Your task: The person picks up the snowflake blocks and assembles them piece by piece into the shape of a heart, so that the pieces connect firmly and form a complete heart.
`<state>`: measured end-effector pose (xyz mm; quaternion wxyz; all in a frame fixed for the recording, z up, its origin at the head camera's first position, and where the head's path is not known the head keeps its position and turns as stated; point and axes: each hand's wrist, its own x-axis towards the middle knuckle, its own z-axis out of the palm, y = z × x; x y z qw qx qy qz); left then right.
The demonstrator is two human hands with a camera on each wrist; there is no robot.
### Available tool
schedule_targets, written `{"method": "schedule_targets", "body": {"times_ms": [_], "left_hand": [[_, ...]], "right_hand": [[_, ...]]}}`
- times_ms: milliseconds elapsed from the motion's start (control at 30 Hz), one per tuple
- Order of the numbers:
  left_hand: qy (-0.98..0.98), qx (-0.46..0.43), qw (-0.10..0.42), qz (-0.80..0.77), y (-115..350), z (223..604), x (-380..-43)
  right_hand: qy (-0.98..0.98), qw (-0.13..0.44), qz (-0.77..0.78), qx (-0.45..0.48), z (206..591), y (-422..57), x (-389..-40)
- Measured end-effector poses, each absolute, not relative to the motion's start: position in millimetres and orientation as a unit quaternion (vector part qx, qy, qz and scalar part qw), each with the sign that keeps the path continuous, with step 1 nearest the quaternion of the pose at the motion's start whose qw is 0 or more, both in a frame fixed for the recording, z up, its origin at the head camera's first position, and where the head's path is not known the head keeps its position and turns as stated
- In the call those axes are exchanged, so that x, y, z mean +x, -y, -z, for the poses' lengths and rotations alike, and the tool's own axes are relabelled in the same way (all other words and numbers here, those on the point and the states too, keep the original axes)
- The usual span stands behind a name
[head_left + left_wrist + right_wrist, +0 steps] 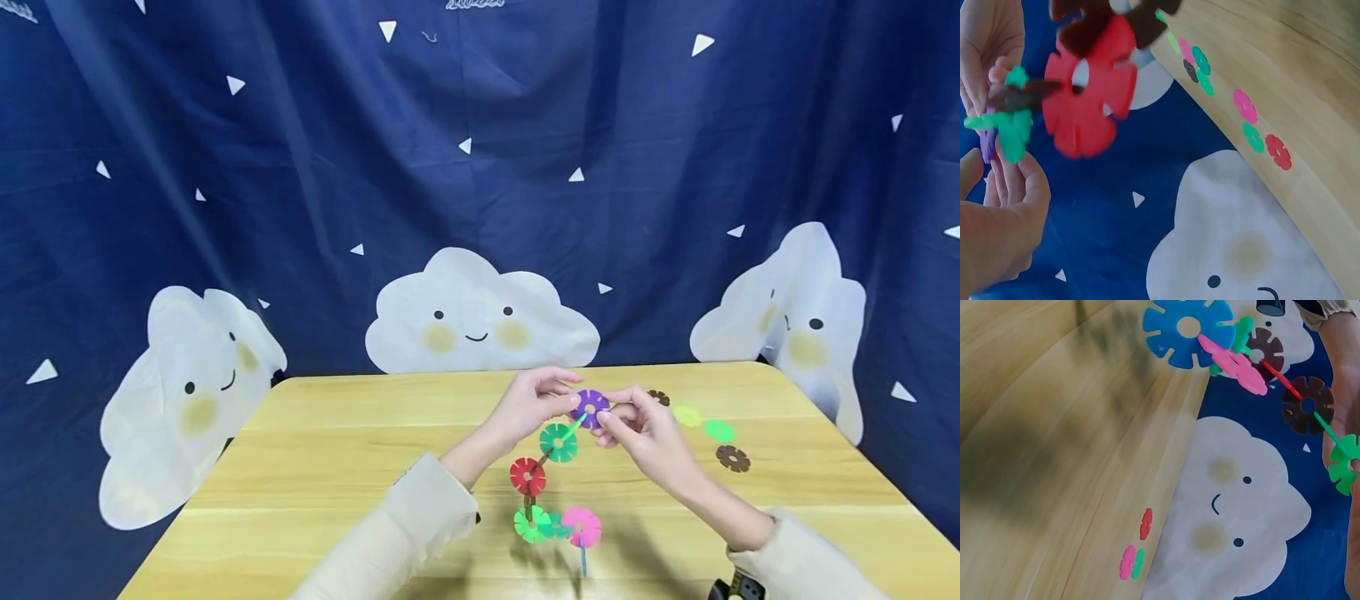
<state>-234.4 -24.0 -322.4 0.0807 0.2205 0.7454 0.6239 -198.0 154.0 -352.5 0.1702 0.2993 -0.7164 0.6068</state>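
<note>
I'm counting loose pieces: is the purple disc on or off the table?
Off: left hand and right hand hold the purple disc up above the table.

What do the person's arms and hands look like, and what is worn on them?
The left hand and right hand wear no gloves. Long cream sleeves leave the lower forearms bare. A black device shows beside the right cuff.

Two hands (pixel 532 407) (pixel 651 435), one disc chain (pixel 550 442), three printed clouds (pixel 472 292) (pixel 168 367) (pixel 802 300), one table (pixel 322 450)

Bright head view — soft shadows on table (pixel 300 467); left wrist view — brown disc (pixel 1082 36) blurred.
</note>
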Motion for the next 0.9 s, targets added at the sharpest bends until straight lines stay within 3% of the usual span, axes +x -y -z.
{"method": "schedule_targets", "body": {"times_ms": [500, 900], "left_hand": [[-0.758, 0.249, 0.003, -0.603, 17.2, 321.6, -230.2], [-0.76, 0.254, 0.019, -0.597, 24.4, 322.4, -232.0]], "right_hand": [[0.714, 0.161, -0.628, 0.264, 350.4, -145.7, -195.2], [0.708, 0.113, -0.624, 0.311, 353.8, -155.8, -199.8]]}}
